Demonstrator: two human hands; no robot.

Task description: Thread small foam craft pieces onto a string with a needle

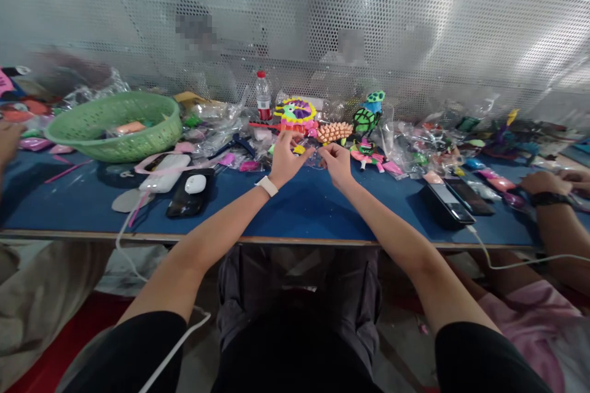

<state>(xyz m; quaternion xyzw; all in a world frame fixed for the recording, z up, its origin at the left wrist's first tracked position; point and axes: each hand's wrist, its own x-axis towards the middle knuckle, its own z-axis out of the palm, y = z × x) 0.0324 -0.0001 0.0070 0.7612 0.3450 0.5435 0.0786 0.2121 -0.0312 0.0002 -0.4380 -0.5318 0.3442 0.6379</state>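
My left hand point(286, 163), with a pale band at the wrist, is raised over the blue table. Its thumb stretches right, apart from the fingers, beside a small yellow piece point(299, 150). Close by on the right, my right hand point(337, 163) has thumb and fingertips pinched together; anything between them is too small to make out. Behind the hands stand a yellow-and-purple clay figure point(299, 110), an orange spiky clay figure point(335, 132) and a green-and-blue clay figure point(367, 115). A pink-and-green figure point(365, 152) lies right of my right hand.
A green plastic basket point(159, 140) stands at left, near a phone point(190, 193) and a white power bank point(163, 173). A red-capped bottle point(263, 98) stands behind. More devices point(446, 204) lie at right. Co-workers' hands point(548, 184) flank me; a perforated metal panel point(286, 24) rises behind.
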